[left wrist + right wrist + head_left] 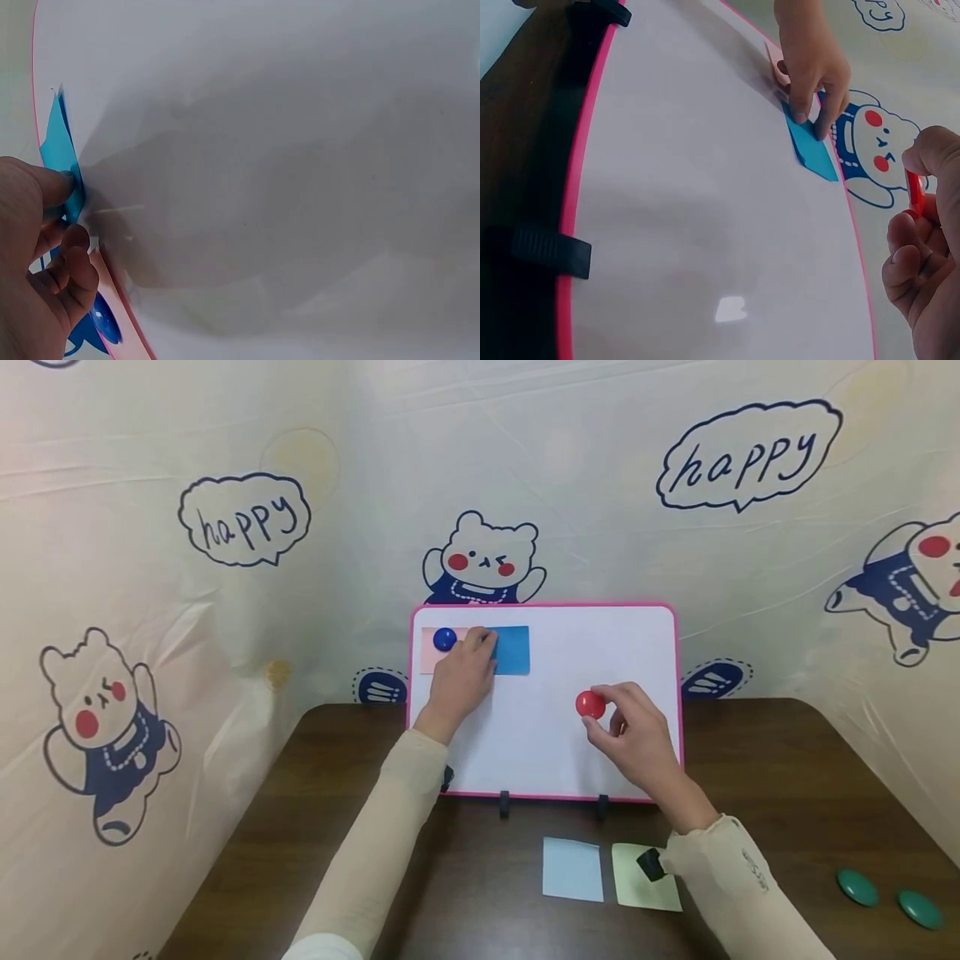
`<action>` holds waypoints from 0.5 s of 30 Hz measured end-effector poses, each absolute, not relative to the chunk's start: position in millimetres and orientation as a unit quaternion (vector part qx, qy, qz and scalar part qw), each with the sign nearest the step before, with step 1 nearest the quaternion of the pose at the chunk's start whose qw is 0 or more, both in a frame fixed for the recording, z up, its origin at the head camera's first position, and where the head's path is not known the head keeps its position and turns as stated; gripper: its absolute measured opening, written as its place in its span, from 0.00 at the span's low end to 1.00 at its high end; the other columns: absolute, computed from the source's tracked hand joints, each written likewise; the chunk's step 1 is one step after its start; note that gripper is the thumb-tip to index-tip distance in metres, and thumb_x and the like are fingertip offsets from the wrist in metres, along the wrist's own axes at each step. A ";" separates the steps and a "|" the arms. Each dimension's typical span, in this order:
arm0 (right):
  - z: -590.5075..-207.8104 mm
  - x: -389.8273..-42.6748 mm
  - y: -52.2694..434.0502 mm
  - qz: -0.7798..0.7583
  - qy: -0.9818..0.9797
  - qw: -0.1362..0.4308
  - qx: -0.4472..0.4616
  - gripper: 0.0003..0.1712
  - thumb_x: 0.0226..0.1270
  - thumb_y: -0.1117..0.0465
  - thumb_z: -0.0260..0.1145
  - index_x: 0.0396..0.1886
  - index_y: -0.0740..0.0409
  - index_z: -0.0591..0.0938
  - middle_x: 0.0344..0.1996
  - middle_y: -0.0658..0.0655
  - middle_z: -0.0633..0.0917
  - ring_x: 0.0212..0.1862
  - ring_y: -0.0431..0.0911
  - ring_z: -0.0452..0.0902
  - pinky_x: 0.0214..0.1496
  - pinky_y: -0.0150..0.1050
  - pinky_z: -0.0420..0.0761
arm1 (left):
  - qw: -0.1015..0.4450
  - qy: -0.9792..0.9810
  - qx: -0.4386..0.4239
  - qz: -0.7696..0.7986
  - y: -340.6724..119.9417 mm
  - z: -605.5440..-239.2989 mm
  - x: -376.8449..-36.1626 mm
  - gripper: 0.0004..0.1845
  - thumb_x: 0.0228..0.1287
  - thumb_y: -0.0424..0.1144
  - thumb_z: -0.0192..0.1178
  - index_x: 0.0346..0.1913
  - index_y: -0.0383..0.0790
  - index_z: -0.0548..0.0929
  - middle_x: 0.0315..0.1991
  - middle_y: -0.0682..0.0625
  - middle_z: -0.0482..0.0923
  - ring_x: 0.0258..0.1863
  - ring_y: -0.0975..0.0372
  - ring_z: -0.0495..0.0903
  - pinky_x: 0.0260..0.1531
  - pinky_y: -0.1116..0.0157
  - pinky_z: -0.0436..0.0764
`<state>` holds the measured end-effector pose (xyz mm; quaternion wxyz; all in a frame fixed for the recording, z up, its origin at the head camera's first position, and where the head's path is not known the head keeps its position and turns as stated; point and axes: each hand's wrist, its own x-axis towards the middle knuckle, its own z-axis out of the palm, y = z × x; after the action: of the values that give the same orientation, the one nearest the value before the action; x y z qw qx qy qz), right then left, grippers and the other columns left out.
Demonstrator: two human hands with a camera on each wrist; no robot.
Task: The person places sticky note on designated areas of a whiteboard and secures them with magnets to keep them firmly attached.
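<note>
A pink-framed whiteboard [547, 752] stands on the table. My left hand [468, 664] presses its fingertips [804, 112] on the left part of a blue note [513, 650] at the board's upper left. A pink note [430, 658] sits just left of it, held by a blue magnet [445, 639]. In the left wrist view the thumb [56, 184] lies on the blue note [58, 150], with the blue magnet [105, 322] below. In front of the board's right half, my right hand [603, 714] pinches a red magnet [590, 704] in its fingertips; the right wrist view shows that red magnet [915, 195] edge-on.
On the dark table in front of the board lie a light blue note [573, 869] and a light green note [637, 889]. Two green magnets [857, 887] [920, 908] lie at the far right. Black clips [551, 250] hold the board's lower edge. Printed sheeting hangs behind.
</note>
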<state>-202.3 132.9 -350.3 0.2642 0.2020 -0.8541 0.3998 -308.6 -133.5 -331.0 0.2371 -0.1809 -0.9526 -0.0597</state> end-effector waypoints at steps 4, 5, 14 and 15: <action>-346.2 -208.1 125.9 0.400 -0.852 0.267 0.205 0.32 0.52 0.67 0.80 0.58 0.59 0.81 0.47 0.57 0.80 0.32 0.45 0.74 0.33 0.41 0.83 | 0.237 -0.951 -0.188 -0.057 -134.5 -329.7 -308.7 0.27 0.76 0.43 0.58 0.72 0.37 0.71 0.68 0.44 0.69 0.46 0.53 0.79 0.41 0.61 0.84; -345.2 -210.0 124.2 0.399 -0.852 0.270 0.206 0.32 0.51 0.67 0.81 0.58 0.60 0.81 0.47 0.57 0.80 0.32 0.45 0.75 0.33 0.41 0.83 | 0.237 -0.951 -0.189 -0.056 -134.8 -329.5 -308.9 0.27 0.76 0.44 0.58 0.73 0.37 0.71 0.68 0.44 0.69 0.47 0.53 0.79 0.41 0.61 0.84; -335.8 -236.1 105.0 0.390 -0.840 0.298 0.233 0.32 0.51 0.66 0.81 0.58 0.60 0.82 0.47 0.58 0.80 0.32 0.45 0.75 0.34 0.43 0.84 | 0.232 -0.952 -0.193 -0.054 -137.4 -330.9 -309.7 0.28 0.76 0.44 0.57 0.73 0.38 0.70 0.69 0.44 0.68 0.49 0.54 0.79 0.43 0.61 0.84; -334.5 -239.6 102.8 0.388 -0.839 0.301 0.235 0.31 0.51 0.66 0.81 0.58 0.61 0.82 0.47 0.58 0.80 0.32 0.45 0.75 0.34 0.43 0.84 | 0.232 -0.951 -0.195 -0.053 -137.6 -330.9 -309.7 0.28 0.76 0.44 0.57 0.73 0.38 0.70 0.69 0.44 0.68 0.49 0.54 0.79 0.44 0.61 0.84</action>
<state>-239.6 102.8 -334.5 0.3011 0.2350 -0.8386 0.3885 -309.7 -137.6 -330.9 0.2322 -0.1952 -0.9514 -0.0527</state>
